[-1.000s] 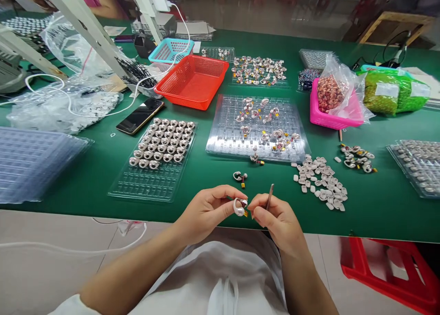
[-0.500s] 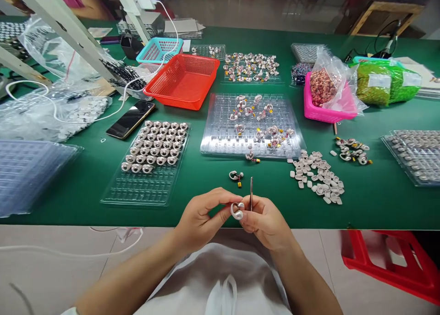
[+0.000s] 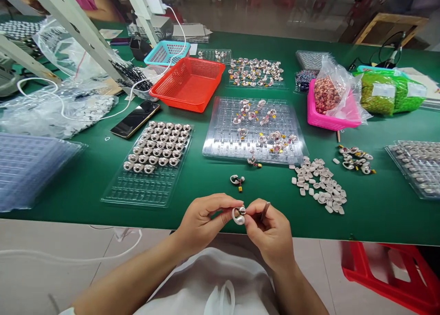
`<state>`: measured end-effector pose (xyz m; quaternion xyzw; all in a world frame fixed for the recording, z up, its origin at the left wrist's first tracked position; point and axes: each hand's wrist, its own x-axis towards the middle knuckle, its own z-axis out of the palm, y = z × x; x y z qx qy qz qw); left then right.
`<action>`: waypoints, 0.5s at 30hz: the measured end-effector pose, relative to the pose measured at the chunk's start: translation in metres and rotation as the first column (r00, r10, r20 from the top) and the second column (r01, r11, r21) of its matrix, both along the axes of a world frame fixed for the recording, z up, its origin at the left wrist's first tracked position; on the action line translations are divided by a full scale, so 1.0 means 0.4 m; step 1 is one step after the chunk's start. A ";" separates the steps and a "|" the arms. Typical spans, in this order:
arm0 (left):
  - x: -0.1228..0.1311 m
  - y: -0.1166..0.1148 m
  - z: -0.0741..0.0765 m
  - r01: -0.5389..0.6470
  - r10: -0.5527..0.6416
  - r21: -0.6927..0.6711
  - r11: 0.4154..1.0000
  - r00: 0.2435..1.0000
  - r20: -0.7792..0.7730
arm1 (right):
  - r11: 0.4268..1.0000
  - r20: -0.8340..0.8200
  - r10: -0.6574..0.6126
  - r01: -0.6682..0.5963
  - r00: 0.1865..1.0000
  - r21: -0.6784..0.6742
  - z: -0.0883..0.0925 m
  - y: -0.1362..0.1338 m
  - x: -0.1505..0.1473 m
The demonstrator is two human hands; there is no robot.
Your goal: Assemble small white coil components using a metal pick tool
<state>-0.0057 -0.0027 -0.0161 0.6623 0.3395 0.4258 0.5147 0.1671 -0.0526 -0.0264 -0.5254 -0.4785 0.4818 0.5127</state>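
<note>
Close to the table's front edge, my left hand (image 3: 203, 221) pinches a pale silvery clip-on earbud (image 3: 238, 219) between thumb and fingers. A dark slot shows in the upper part of the earbud. My right hand (image 3: 270, 228) is closed, with thumb and forefinger tips at the earbud's right side. A slim tool that looks like tweezers (image 3: 265, 210) is tucked between its fingers, tilted. Just beyond my hands lies an earbud with wires and a yellow-taped part (image 3: 237, 181). Another wired earbud (image 3: 253, 162) rests by the clear tray (image 3: 215, 143), which carries several more.
To the left, a clear tray (image 3: 134, 193) holds rows of earbud shells, beside a phone (image 3: 134, 118). Loose white caps (image 3: 321, 184) lie at right. Behind are a red basket (image 3: 187, 85) and a pink basket (image 3: 333, 118). A red stool (image 3: 388, 269) stands below the table.
My right hand has turned and shifted slightly right. The tweezers have gone from upright to tilted within it. The earbud stays in my left hand, and the whole view has shifted slightly.
</note>
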 end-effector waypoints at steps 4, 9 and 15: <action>-0.005 0.007 -0.003 0.021 -0.020 -0.040 0.999 1.000 0.014 | 0.999 0.075 0.008 -0.011 0.997 0.040 0.013 0.003 0.007; -0.005 0.008 -0.001 0.006 -0.007 -0.019 1.000 1.000 -0.014 | 0.997 0.163 0.012 -0.024 0.987 0.071 0.015 0.000 0.012; 0.005 -0.008 0.002 -0.076 0.073 -0.056 0.996 0.995 -0.061 | 0.992 0.327 -0.062 0.021 0.943 0.126 0.006 -0.009 0.009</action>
